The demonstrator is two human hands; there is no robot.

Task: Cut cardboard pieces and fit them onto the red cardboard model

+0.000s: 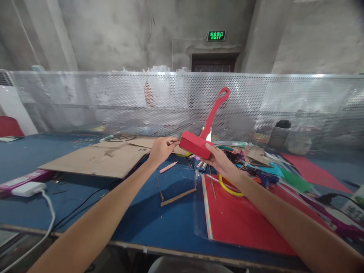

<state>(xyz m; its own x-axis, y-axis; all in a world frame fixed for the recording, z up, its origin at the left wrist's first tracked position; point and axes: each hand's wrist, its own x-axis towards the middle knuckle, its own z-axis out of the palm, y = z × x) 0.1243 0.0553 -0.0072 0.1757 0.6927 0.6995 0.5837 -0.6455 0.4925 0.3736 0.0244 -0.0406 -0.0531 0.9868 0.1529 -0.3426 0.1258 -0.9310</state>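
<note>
A small red paper box [195,145] is held up above the table, a little tilted. My right hand [220,159] grips its right end, thumb on the near face and the other fingers underneath. At the box's left end, the thumb and forefinger of my left hand [164,149] are pinched together on its edge. A long red paper strip [212,115] rises behind the box and curls into a loop at its top; where it joins the box is hidden. Below the hands lie a pink pen [168,167] and a narrow cardboard strip [178,197].
Flat cardboard [99,157] lies on the left of the blue table [136,220], near a white charger [28,189] with its cable. Red paper sheets [244,222], a yellow ring [227,187] and a dark bottle [279,134] are to the right. A perforated metal screen [113,98] stands behind.
</note>
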